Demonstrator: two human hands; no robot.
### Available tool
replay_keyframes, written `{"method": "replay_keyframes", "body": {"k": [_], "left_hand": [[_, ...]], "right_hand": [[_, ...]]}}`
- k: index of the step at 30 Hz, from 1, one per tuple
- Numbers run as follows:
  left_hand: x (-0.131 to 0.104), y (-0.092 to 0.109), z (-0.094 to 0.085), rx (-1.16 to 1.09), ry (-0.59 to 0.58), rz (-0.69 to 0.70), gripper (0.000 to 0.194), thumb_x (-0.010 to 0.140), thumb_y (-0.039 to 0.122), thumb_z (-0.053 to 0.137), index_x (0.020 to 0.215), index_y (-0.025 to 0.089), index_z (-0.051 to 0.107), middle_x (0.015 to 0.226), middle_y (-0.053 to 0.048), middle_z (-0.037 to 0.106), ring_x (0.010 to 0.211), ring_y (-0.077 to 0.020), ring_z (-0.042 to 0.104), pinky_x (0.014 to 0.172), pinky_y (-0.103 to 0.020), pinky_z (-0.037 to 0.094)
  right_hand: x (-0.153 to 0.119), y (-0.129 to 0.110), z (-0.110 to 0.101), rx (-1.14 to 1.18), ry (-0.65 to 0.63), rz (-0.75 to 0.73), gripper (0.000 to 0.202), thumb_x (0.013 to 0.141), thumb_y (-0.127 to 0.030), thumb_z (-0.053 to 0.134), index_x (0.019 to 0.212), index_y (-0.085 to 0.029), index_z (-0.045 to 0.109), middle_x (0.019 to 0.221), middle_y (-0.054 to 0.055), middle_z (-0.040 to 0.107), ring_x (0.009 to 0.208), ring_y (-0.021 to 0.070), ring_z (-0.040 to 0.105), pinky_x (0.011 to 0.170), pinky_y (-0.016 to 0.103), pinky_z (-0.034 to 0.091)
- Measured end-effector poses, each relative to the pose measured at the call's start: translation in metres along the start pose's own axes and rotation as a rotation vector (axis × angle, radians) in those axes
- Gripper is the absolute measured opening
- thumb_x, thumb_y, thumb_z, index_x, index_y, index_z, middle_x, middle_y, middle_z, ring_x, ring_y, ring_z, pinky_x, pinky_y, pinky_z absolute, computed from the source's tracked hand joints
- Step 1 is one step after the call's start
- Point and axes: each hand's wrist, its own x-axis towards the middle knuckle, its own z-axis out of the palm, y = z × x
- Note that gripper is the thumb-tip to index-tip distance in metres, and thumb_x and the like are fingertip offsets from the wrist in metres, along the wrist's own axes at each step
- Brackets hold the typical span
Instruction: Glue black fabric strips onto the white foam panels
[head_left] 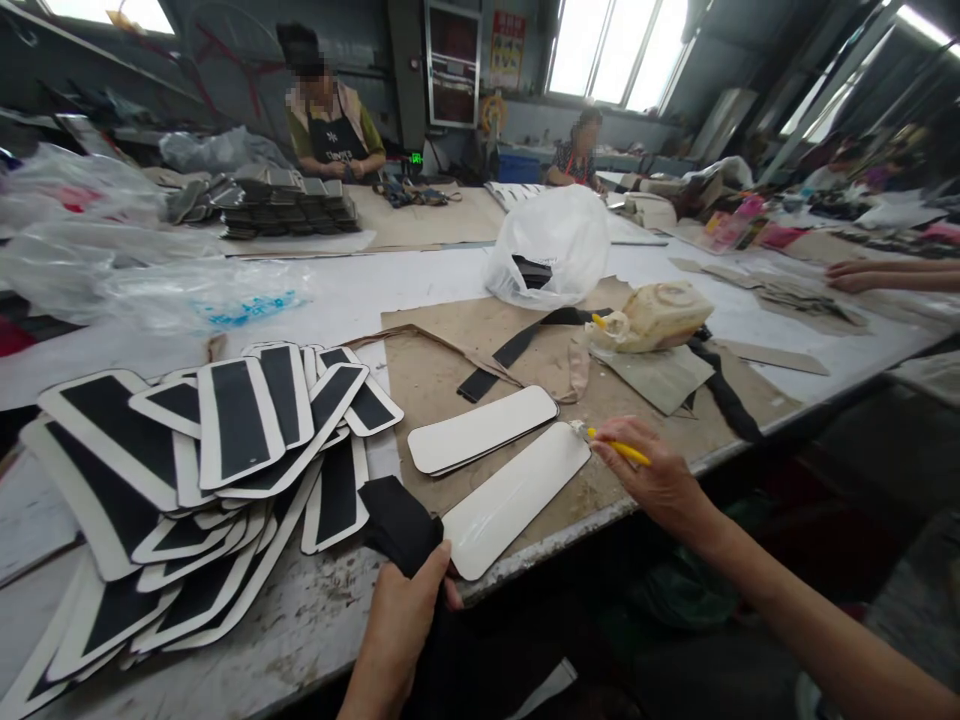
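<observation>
My right hand (pixel 656 475) grips a yellow-handled glue brush (pixel 628 452). Its whitish tip touches the far end of a long white panel (pixel 517 500) with rounded corners, which lies slantwise at the table edge. At the panel's near end, my left hand (pixel 409 610) is closed around folded black fabric strips (pixel 401 525); its fingertips are by the panel's corner. More white panels (pixel 484 430) lie stacked just beyond. To the left spreads a pile of white-bordered pieces with black middles (pixel 240 420). A yellowed plastic container (pixel 664 318) lies past my right hand.
Brown cardboard (pixel 435 350) covers part of the white table (pixel 420 275). On it runs a black strip (pixel 517 345). A white plastic bag (pixel 555 240) stands farther back, and clear plastic bags (pixel 112 250) lie left. Across the table a co-worker (pixel 334 130) sits; another person's hands (pixel 862 275) are at right.
</observation>
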Motion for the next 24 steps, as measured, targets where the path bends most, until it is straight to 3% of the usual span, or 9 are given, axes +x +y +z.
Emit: {"method": "replay_keyframes", "body": {"k": [5, 11, 14, 17, 19, 22, 24], "left_hand": [[0.000, 0.002, -0.002, 0.036, -0.073, -0.039, 0.058, 0.070, 0.064, 0.053, 0.037, 0.016, 0.057, 0.042, -0.007, 0.055, 0.047, -0.0188, 0.050, 0.057, -0.032, 0.042], [0.000, 0.002, -0.002, 0.060, -0.089, -0.068, 0.059, 0.072, 0.064, 0.051, 0.038, 0.016, 0.057, 0.043, -0.007, 0.056, 0.049, -0.0192, 0.050, 0.059, -0.032, 0.040], [-0.001, 0.006, -0.001, 0.064, -0.086, -0.042, 0.059, 0.073, 0.063, 0.050, 0.037, 0.017, 0.057, 0.043, -0.006, 0.056, 0.051, -0.0195, 0.051, 0.062, -0.032, 0.039], [-0.002, 0.012, -0.004, 0.025, -0.086, -0.014, 0.056, 0.073, 0.063, 0.050, 0.042, 0.017, 0.058, 0.046, -0.005, 0.057, 0.055, -0.0200, 0.053, 0.065, -0.031, 0.039], [-0.005, 0.017, -0.009, 0.018, -0.020, -0.015, 0.052, 0.073, 0.062, 0.051, 0.051, 0.016, 0.061, 0.047, -0.004, 0.058, 0.056, -0.0198, 0.053, 0.064, -0.031, 0.039], [-0.016, 0.026, -0.022, 0.022, 0.112, -0.016, 0.044, 0.072, 0.057, 0.057, 0.056, 0.016, 0.061, 0.046, -0.001, 0.056, 0.054, -0.0172, 0.052, 0.060, -0.028, 0.039], [-0.029, 0.033, -0.029, -0.073, 0.069, 0.008, 0.040, 0.073, 0.051, 0.059, 0.056, 0.015, 0.060, 0.047, 0.000, 0.054, 0.050, -0.0138, 0.050, 0.056, -0.026, 0.039]], "right_hand": [[-0.015, -0.028, 0.008, 0.035, -0.153, -0.123, 0.012, 0.088, -0.021, 0.049, 0.094, -0.022, 0.059, 0.091, 0.007, 0.061, 0.090, 0.0195, 0.059, 0.081, 0.034, 0.050], [-0.018, -0.031, 0.010, -0.057, -0.082, -0.149, 0.012, 0.086, -0.019, 0.051, 0.092, -0.021, 0.061, 0.091, 0.008, 0.063, 0.090, 0.0215, 0.060, 0.080, 0.036, 0.051], [-0.023, -0.050, 0.017, 0.056, -0.152, -0.166, 0.013, 0.086, -0.016, 0.050, 0.093, -0.020, 0.060, 0.091, 0.009, 0.063, 0.088, 0.0206, 0.060, 0.077, 0.034, 0.052], [-0.026, -0.080, 0.016, 0.344, -0.240, -0.123, 0.014, 0.087, -0.017, 0.049, 0.096, -0.022, 0.059, 0.090, 0.007, 0.062, 0.087, 0.0175, 0.059, 0.077, 0.029, 0.051], [-0.025, -0.093, 0.010, 0.484, -0.212, -0.089, 0.012, 0.087, -0.019, 0.049, 0.094, -0.022, 0.058, 0.087, 0.006, 0.062, 0.085, 0.0173, 0.059, 0.076, 0.029, 0.050], [-0.017, -0.099, -0.002, 0.554, -0.153, 0.016, 0.015, 0.090, -0.024, 0.044, 0.088, -0.022, 0.058, 0.083, 0.005, 0.061, 0.084, 0.0186, 0.058, 0.076, 0.032, 0.048], [-0.009, -0.099, -0.004, 0.563, -0.193, 0.124, 0.021, 0.091, -0.030, 0.040, 0.083, -0.023, 0.059, 0.079, 0.004, 0.060, 0.078, 0.0176, 0.058, 0.070, 0.029, 0.048]]}}
